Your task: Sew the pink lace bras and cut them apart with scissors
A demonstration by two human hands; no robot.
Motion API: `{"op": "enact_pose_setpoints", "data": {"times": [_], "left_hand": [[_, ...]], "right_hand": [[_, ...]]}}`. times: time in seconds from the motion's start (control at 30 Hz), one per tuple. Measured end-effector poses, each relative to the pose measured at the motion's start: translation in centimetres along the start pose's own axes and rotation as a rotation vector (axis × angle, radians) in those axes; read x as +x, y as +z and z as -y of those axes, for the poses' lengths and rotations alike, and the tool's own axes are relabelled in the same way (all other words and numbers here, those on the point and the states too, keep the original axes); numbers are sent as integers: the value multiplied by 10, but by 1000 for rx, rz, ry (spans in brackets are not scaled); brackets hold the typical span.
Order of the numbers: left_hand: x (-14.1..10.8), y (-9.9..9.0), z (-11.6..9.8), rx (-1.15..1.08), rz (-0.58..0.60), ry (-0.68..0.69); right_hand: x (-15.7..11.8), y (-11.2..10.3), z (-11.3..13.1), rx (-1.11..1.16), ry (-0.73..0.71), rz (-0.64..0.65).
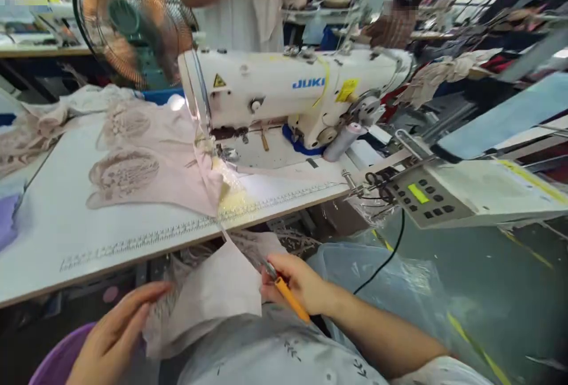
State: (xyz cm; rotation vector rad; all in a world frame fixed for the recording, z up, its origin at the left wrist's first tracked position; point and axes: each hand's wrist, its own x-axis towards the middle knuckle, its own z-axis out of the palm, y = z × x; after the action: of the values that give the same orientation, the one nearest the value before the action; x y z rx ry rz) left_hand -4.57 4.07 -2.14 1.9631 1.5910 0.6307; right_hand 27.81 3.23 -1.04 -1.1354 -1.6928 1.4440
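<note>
My left hand (118, 329) is at the lower left, its thumb and fingers closed on the edge of a pale pink fabric piece (215, 284) with lace at its side. This cloth lies over my lap, below the table edge. In my right hand (299, 284) is an orange-handled tool (291, 299) with a metal end; its exact kind is partly hidden by my fingers. A narrow pale strip runs from near the tool up to the table edge. Pink lace-trimmed garment pieces (155, 178) lie on the table, reaching under the needle area of the sewing machine (266, 89).
The white table (57, 225) has a printed ruler along its front edge. A control box (426, 196) stands at the right, above a clear plastic bin (377, 272). A purple tub (62, 355) is at lower left. A fan (128, 24) and a person (235, 12) are behind the machine.
</note>
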Motion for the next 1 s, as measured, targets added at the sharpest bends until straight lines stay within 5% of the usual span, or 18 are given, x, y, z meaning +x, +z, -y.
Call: {"op": "enact_pose_setpoints", "data": {"times": [0.13,0.27,0.57,0.73,1.0], "left_hand": [[23,65,-36,-166,372,234],[48,98,-59,-415,328,154],[32,108,-55,-944,252,-132],[32,102,-57,-832,260,-96],[32,99,-55,-834,302,-70]], "right_hand": [[-15,7,-12,141,-28,18],[-26,6,-17,219,21,57],[-17,-44,-14,129,194,367],[33,-82,10,-477,251,652],[96,-67,57,-869,377,891]]}}
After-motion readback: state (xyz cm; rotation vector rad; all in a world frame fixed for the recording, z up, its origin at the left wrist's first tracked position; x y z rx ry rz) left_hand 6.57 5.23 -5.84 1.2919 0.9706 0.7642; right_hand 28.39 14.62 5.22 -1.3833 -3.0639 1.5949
